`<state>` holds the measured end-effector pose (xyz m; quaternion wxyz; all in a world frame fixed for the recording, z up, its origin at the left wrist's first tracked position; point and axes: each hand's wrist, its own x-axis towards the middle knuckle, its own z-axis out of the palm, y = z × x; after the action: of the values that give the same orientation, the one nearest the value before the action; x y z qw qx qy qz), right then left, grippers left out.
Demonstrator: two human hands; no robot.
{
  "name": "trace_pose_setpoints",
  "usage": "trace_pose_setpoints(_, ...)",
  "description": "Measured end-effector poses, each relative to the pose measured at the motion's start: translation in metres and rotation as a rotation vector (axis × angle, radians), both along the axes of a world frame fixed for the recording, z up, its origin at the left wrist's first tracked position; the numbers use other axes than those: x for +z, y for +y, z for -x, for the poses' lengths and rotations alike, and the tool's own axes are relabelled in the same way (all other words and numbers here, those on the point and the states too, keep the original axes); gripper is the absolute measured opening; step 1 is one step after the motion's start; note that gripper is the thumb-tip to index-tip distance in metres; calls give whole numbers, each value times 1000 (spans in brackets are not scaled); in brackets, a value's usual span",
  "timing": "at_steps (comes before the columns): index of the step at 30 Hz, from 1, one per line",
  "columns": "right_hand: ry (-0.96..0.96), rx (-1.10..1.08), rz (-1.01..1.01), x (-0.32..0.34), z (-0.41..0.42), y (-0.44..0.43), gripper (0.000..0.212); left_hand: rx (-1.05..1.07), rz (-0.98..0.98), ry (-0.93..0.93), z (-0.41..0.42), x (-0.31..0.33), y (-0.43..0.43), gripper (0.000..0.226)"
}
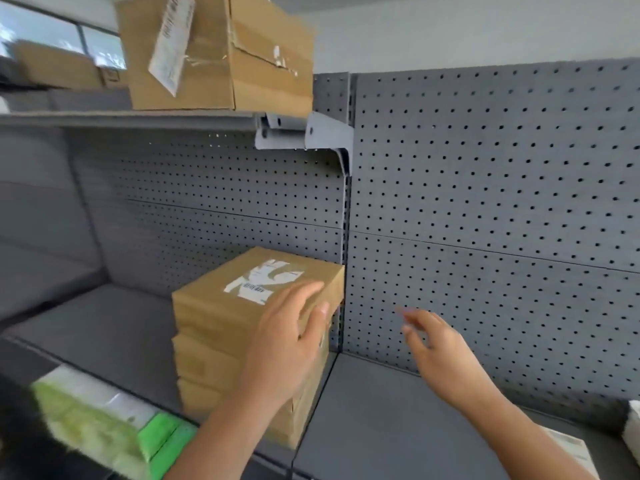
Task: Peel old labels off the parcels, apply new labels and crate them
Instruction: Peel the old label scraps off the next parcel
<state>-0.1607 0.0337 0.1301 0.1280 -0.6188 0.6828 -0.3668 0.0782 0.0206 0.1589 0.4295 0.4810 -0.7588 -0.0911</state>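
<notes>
Hands apart: left hand [287, 341] rests flat-fingered on the top parcel [214, 306] of the shelf [104, 327] stack; right hand [440, 344] hangs spread, empty. I judge the parcel stiff and light; grip opposite sides, sparing the label [266, 280].

Parcel stack [207, 320] on shelf [104, 327] (left bay)

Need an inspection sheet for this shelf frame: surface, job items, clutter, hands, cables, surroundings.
Surface: grey lower shelf, holding the stack.
Job's things: stack of parcels by the upright; top parcel bears a torn white label. A larger box sits on the upper shelf, its askew label facing out.
Clutter: green pack bottom left; white item bottom right, unclear.
Grippers: left hand rests on the top parcel's near corner; right hand open in air, blurred.
Cables: nothing seen.
Surroundings: pegboard back panel; window upper left.
</notes>
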Motion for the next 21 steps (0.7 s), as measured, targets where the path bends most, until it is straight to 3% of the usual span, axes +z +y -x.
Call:
trace_pose_setpoints(9, -163, 209, -63, -1, -42, -49, 42, 371, -36, 207, -86, -20, -25, 37)
trace_pose_setpoints(13, -298, 262, -90, 4, -67, -57, 45, 476, -115, 417, -127, -30, -33, 40)
trace_pose_setpoints(21, -585, 129, -237, -6, -108, -75, 63, 464, -404, 681, -179, -39, -72, 54)
